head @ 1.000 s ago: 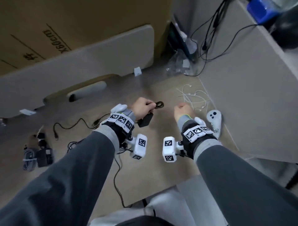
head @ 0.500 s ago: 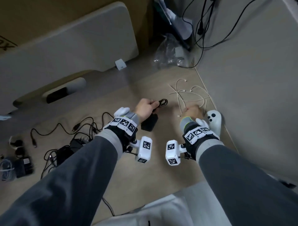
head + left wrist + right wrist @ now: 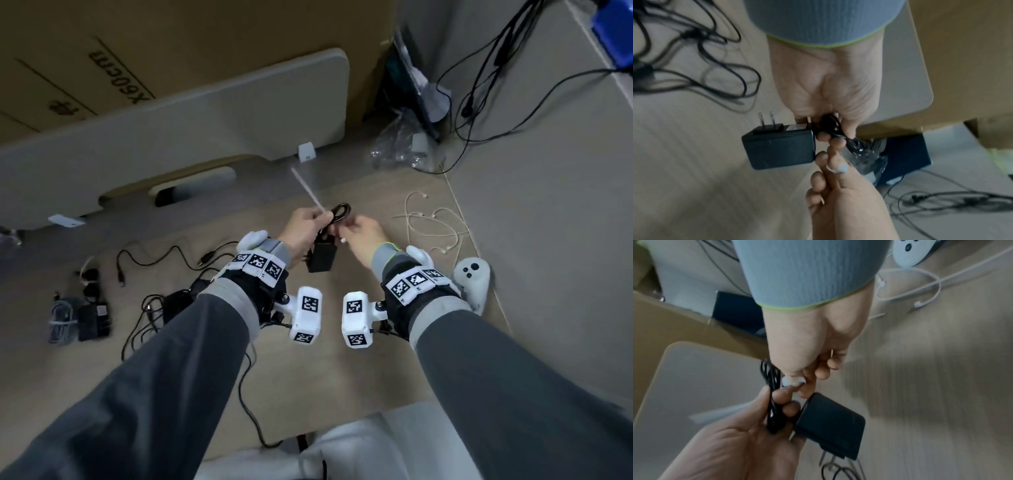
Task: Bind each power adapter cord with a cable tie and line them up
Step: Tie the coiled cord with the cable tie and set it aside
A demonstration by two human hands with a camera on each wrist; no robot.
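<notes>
My left hand (image 3: 303, 228) has its fingers curled round the coiled cord (image 3: 340, 214) of a black power adapter (image 3: 321, 257), held up over the wooden floor (image 3: 342, 377). My right hand (image 3: 363, 236) meets it from the right, pinching the white head end of a cable tie (image 3: 308, 192) against the coil. The tie's long axis runs up and to the left, away from me, its free tip pointing toward the grey board (image 3: 171, 137). The adapter body hangs below the coil, nearer me.

The left wrist view shows the adapter's two flat prongs (image 3: 766, 119) sticking out from the body; the head view hides them. The right wrist view shows the tie's white head (image 3: 792, 381) between my fingertips.

Out on the floor, loose black cords (image 3: 164, 301) lie to the left, a bound adapter (image 3: 90, 318) farther left, white cable ties (image 3: 431, 222) and a white controller (image 3: 471, 281) to the right.
</notes>
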